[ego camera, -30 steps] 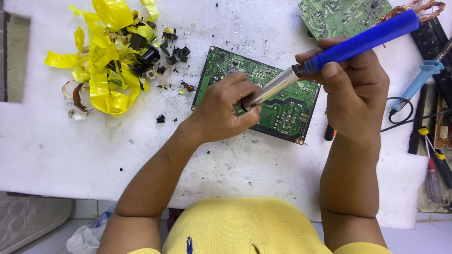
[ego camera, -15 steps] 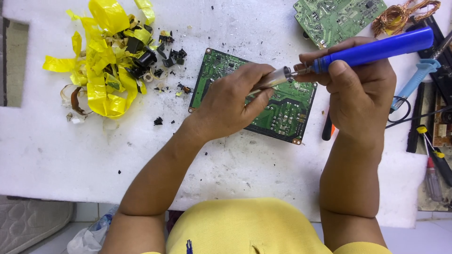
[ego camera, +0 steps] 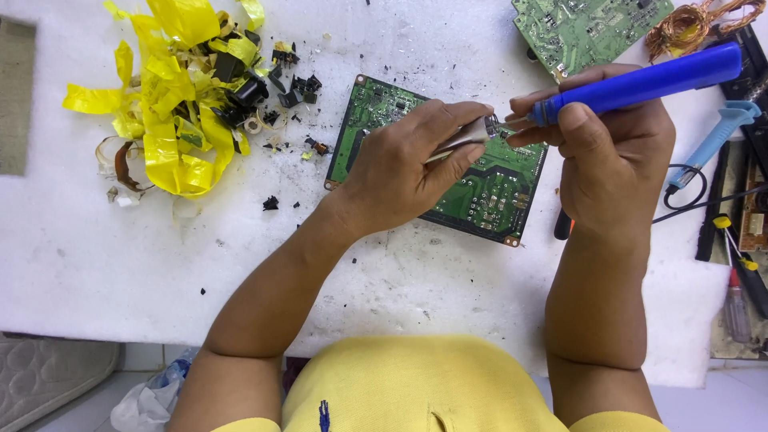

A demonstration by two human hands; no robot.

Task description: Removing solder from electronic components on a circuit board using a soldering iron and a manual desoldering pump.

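A green circuit board [ego camera: 488, 188] lies flat on the white foam surface [ego camera: 120, 256]. My right hand [ego camera: 612, 156] grips a blue-handled soldering iron [ego camera: 648, 80], held nearly level with its handle pointing right. My left hand [ego camera: 408, 168] rests over the board and pinches the iron's metal shaft [ego camera: 460, 140] between thumb and fingers. Both hands meet above the board's upper middle. The iron's tip is hidden under my left fingers.
A heap of yellow tape and black parts [ego camera: 188, 96] lies at the upper left. A second green board [ego camera: 588, 28] and a copper wire coil [ego camera: 688, 24] sit at the top right. Screwdrivers [ego camera: 732, 264], a light blue tool [ego camera: 712, 144] and black cables crowd the right edge.
The soldering iron has levelled out from a downward slant to nearly horizontal. My left hand has slid along the shaft toward the handle, closing up to my right hand.
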